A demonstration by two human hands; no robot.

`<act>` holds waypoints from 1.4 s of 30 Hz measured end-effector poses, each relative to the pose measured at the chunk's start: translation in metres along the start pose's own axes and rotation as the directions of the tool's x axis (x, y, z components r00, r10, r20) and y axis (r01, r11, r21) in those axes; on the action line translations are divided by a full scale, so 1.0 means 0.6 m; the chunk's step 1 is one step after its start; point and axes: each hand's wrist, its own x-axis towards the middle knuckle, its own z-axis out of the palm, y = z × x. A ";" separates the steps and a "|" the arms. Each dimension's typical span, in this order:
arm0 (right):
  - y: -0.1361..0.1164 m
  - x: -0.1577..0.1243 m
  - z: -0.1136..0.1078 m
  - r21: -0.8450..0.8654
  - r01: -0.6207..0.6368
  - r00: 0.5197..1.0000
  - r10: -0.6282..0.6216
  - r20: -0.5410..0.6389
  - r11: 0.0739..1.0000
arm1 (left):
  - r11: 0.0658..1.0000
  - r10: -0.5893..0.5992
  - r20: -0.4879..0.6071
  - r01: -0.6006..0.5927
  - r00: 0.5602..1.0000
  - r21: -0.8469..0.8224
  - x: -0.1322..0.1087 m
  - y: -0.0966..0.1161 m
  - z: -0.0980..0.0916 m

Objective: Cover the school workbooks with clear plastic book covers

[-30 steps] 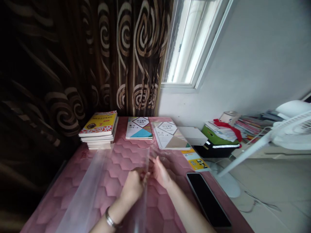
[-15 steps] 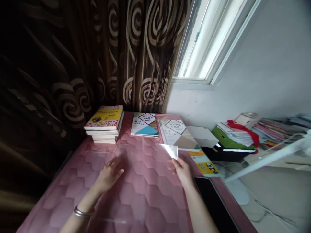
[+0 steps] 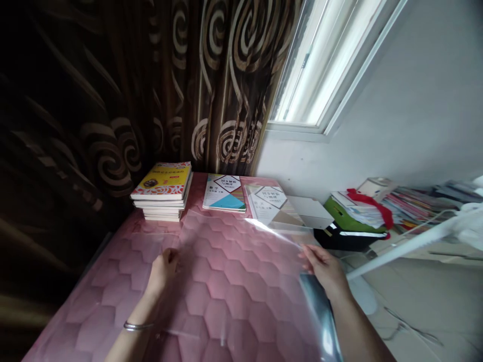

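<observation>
A large sheet of clear plastic film is spread over the pink hexagon-patterned tabletop, its far edge catching bright glare. My right hand pinches the film's far right corner between thumb and fingers, slightly above the table. On the left, my left hand is closed, its curled fingers at the film's left side; the exact grip is partly hidden. A silver bangle circles the left wrist. Beneath the film's right part lies a dark flat device, blurred by reflections.
A stack of books stands at the back left. Beside it lie a blue-and-white workbook and a beige-and-white workbook. Right of these are a white box, a green-and-black container and a white lamp arm. A curtain hangs behind.
My right hand has moved right, drawing the film's corner over the yellow booklet and dark device. My left hand's fingers, spread before, are now curled.
</observation>
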 end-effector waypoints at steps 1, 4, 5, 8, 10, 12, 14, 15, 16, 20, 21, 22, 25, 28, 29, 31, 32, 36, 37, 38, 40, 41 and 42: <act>-0.002 0.000 -0.006 0.011 0.002 1.000 -0.002 -0.009 1.000 | 0.995 -0.033 0.024 0.035 0.999 -0.088 -0.001 0.000 -0.003; -0.008 -0.001 -0.018 0.079 0.014 1.000 -0.013 -0.016 0.997 | 0.936 -0.093 0.081 0.115 0.992 -0.333 -0.011 0.007 -0.010; -0.011 -0.003 -0.020 0.105 0.014 1.000 -0.012 -0.016 0.994 | 0.909 -0.091 0.093 0.121 0.992 -0.399 -0.016 0.012 -0.012; -0.020 -0.008 -0.019 0.163 -0.009 1.000 0.011 -0.008 0.987 | 0.842 -0.067 0.108 0.114 0.992 -0.527 -0.025 0.025 -0.023; -0.028 -0.010 -0.016 0.186 -0.027 1.000 0.028 0.001 0.982 | 0.836 -0.042 0.082 0.080 0.996 -0.543 -0.026 0.032 -0.032; -0.033 -0.011 -0.013 0.195 -0.036 0.999 0.033 0.020 0.980 | 0.859 0.000 0.034 0.017 0.999 -0.511 -0.021 0.037 -0.044; -0.035 -0.012 -0.011 0.188 -0.041 0.998 0.033 0.045 0.981 | 0.891 0.051 -0.011 -0.050 0.999 -0.451 -0.013 0.042 -0.057; -0.035 -0.013 -0.010 0.187 -0.043 0.998 0.032 0.059 0.981 | 0.904 0.074 -0.030 -0.080 0.997 -0.419 -0.008 0.045 -0.064; -0.035 -0.015 -0.010 0.194 -0.042 0.997 0.029 0.070 0.980 | 0.915 0.093 -0.047 -0.104 0.995 -0.389 -0.004 0.049 -0.070; -0.048 -0.033 -0.014 0.275 -0.043 0.994 0.012 0.113 0.960 | 0.941 0.149 -0.106 -0.174 0.983 -0.291 0.011 0.064 -0.090; -0.055 -0.041 -0.017 0.295 -0.045 0.992 0.008 0.123 0.954 | 0.944 0.161 -0.119 -0.188 0.980 -0.271 0.014 0.068 -0.093; -0.063 -0.048 -0.019 0.312 -0.044 0.991 0.002 0.134 0.949 | 0.946 0.173 -0.133 -0.202 0.976 -0.253 0.018 0.071 -0.095; -0.091 -0.073 -0.026 0.347 -0.011 0.987 -0.045 0.152 0.938 | 0.951 0.191 -0.178 -0.227 0.965 -0.210 0.028 0.078 -0.098; -0.115 -0.093 -0.030 0.377 0.048 0.983 -0.112 0.149 0.925 | 0.960 0.189 -0.216 -0.226 0.958 -0.164 0.038 0.081 -0.097; -0.121 -0.098 -0.030 0.388 0.069 0.980 -0.136 0.148 0.919 | 0.962 0.190 -0.227 -0.226 0.955 -0.150 0.042 0.081 -0.096; -0.130 -0.107 -0.031 0.410 0.112 0.971 -0.187 0.148 0.905 | 0.964 0.195 -0.243 -0.231 0.950 -0.130 0.047 0.079 -0.095; -0.133 -0.110 -0.031 0.416 0.136 0.966 -0.214 0.145 0.899 | 0.964 0.199 -0.247 -0.234 0.948 -0.123 0.050 0.077 -0.094; -0.139 -0.119 -0.029 0.394 0.236 0.943 -0.307 0.127 0.888 | 0.964 0.211 -0.263 -0.245 0.941 -0.106 0.054 0.068 -0.093; -0.142 -0.119 -0.029 0.383 0.253 0.940 -0.320 0.119 0.888 | 0.963 0.210 -0.268 -0.246 0.940 -0.107 0.055 0.066 -0.094; -0.145 -0.118 -0.028 0.375 0.266 0.939 -0.327 0.109 0.888 | 0.964 0.207 -0.273 -0.244 0.939 -0.109 0.055 0.065 -0.095; -0.152 -0.117 -0.026 0.373 0.279 0.940 -0.331 0.081 0.885 | 0.965 0.198 -0.281 -0.237 0.939 -0.112 0.055 0.066 -0.099; -0.156 -0.117 -0.024 0.379 0.283 0.943 -0.329 0.061 0.881 | 0.965 0.197 -0.290 -0.237 0.936 -0.111 0.056 0.069 -0.102; -0.159 -0.118 -0.021 0.386 0.284 0.946 -0.323 0.038 0.878 | 0.964 0.201 -0.305 -0.243 0.931 -0.106 0.057 0.075 -0.106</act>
